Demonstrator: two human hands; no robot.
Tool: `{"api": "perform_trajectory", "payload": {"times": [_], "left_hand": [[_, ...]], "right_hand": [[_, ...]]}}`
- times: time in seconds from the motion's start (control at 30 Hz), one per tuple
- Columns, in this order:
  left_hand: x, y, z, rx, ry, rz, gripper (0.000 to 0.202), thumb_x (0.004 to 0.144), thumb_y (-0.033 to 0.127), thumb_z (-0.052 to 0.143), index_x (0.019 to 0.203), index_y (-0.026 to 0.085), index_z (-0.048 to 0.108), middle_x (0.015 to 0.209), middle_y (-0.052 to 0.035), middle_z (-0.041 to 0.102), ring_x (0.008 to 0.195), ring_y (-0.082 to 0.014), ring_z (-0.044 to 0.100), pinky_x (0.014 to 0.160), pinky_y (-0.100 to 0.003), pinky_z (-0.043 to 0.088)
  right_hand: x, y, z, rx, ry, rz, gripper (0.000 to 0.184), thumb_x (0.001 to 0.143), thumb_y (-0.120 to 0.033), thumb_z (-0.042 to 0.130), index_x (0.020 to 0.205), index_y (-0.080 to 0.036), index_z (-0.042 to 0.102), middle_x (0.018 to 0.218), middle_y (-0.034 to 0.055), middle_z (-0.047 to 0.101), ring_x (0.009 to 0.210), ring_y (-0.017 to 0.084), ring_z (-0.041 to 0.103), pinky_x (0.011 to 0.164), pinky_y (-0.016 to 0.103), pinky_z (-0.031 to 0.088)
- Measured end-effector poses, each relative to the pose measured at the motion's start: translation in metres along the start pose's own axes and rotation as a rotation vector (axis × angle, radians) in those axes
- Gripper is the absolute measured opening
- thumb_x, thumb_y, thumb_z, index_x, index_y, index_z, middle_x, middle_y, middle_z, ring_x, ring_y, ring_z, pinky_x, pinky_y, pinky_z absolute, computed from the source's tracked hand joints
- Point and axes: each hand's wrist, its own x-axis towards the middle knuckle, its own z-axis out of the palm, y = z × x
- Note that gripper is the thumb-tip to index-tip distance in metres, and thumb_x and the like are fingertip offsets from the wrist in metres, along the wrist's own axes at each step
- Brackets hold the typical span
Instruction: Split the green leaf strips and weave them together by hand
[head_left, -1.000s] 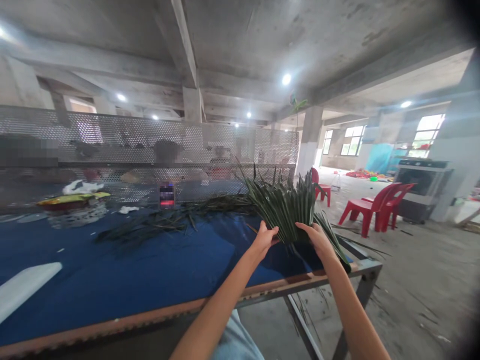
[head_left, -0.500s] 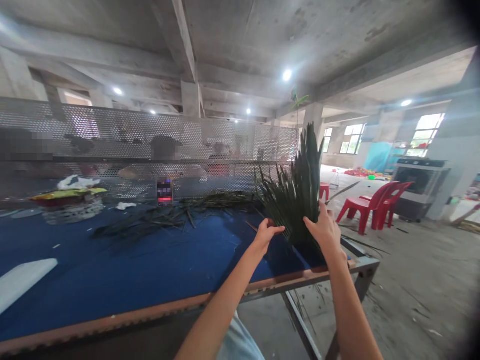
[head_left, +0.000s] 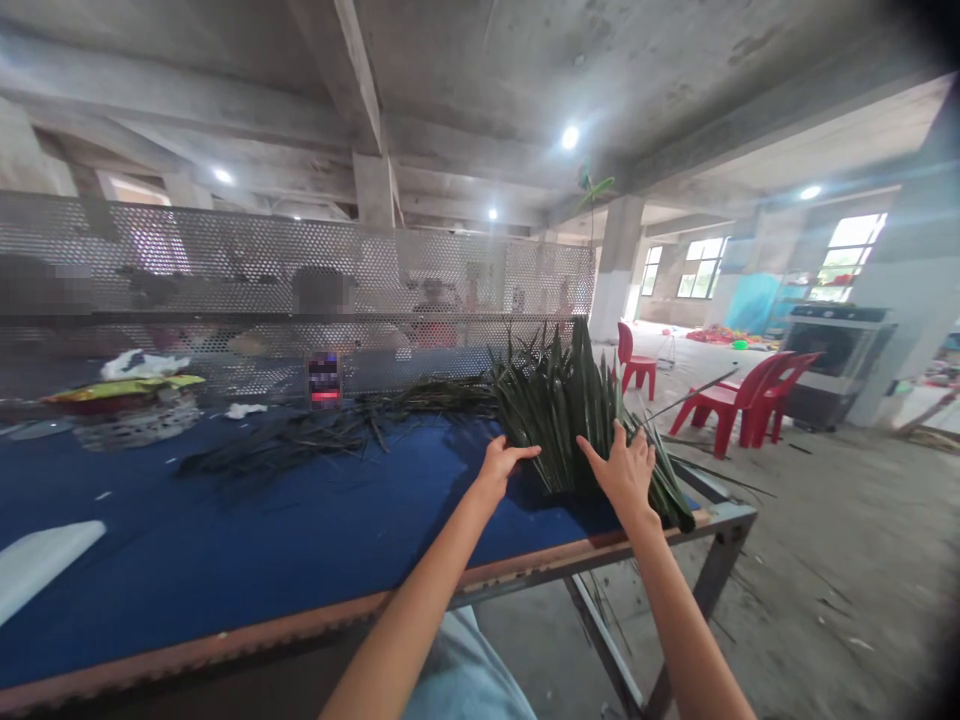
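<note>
Between a person's left hand (head_left: 498,468), its grip unclear, and splayed right hand (head_left: 624,474), a gathered fan of blade-like green leaves (head_left: 553,415) stands; loose leaves (head_left: 281,447) lie ungathered beyond the left.

A workshop-like hall is indicated by exposed concrete beams (head_left: 334,70) and a perforated screen (head_left: 251,240). Long leaves (head_left: 556,435) are bunched by the near right corner of the blue worktop (head_left: 300,540).

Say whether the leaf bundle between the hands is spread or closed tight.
Spread: the leaf bundle fans out, its separate pointed tips showing along the top.
</note>
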Motion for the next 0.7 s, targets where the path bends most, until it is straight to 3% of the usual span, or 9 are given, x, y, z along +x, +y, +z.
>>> {"api": "perform_trajectory", "payload": {"times": [0.27,0.4,0.53,0.63,0.7], "left_hand": [[0.002,0.008,-0.019,0.038,-0.021,0.049,0.035,0.053,0.006,0.080,0.073,0.016,0.054,0.069,0.0012,0.062,0.064,-0.0141,0.061,0.069,-0.031,0.052],[0.001,0.005,-0.019,0.054,-0.026,0.029,0.037,0.056,0.008,0.081,0.078,0.017,0.053,0.071,0.0014,0.061,0.064,-0.0134,0.061,0.069,-0.031,0.052],[0.000,0.002,-0.023,0.082,0.008,0.004,0.038,0.056,0.011,0.082,0.079,0.017,0.052,0.071,0.0016,0.061,0.063,-0.0130,0.061,0.068,-0.030,0.052],[0.001,0.004,-0.022,0.086,0.016,0.001,0.039,0.055,0.012,0.083,0.081,0.017,0.054,0.072,0.0005,0.064,0.065,-0.0141,0.062,0.068,-0.030,0.052],[0.002,0.013,-0.017,0.086,-0.010,-0.004,0.041,0.053,0.012,0.084,0.083,0.017,0.056,0.075,-0.0014,0.066,0.066,-0.0154,0.063,0.068,-0.031,0.053]], "right_hand": [[-0.005,0.002,0.000,0.024,0.043,-0.015,0.049,0.092,-0.043,0.040,0.127,-0.013,0.055,0.145,0.0254,0.029,0.138,0.038,0.021,0.103,0.062,0.018],[-0.003,0.008,-0.010,0.028,-0.020,0.042,0.049,0.090,-0.043,0.044,0.131,-0.015,0.052,0.137,0.0246,0.042,0.135,0.039,0.028,0.102,0.066,0.016],[-0.001,0.012,-0.035,0.064,-0.035,0.086,0.059,0.086,-0.044,0.052,0.136,-0.014,0.046,0.120,0.0225,0.057,0.126,0.040,0.039,0.101,0.068,0.013],[-0.007,0.002,-0.059,0.114,0.087,-0.015,0.055,0.087,-0.039,0.049,0.135,-0.013,0.046,0.126,0.0218,0.053,0.125,0.037,0.041,0.103,0.062,0.021],[-0.021,-0.013,-0.070,0.255,0.065,-0.186,0.043,0.090,-0.037,0.043,0.125,-0.015,0.054,0.118,0.0172,0.059,0.116,0.031,0.049,0.101,0.052,0.033]]}}
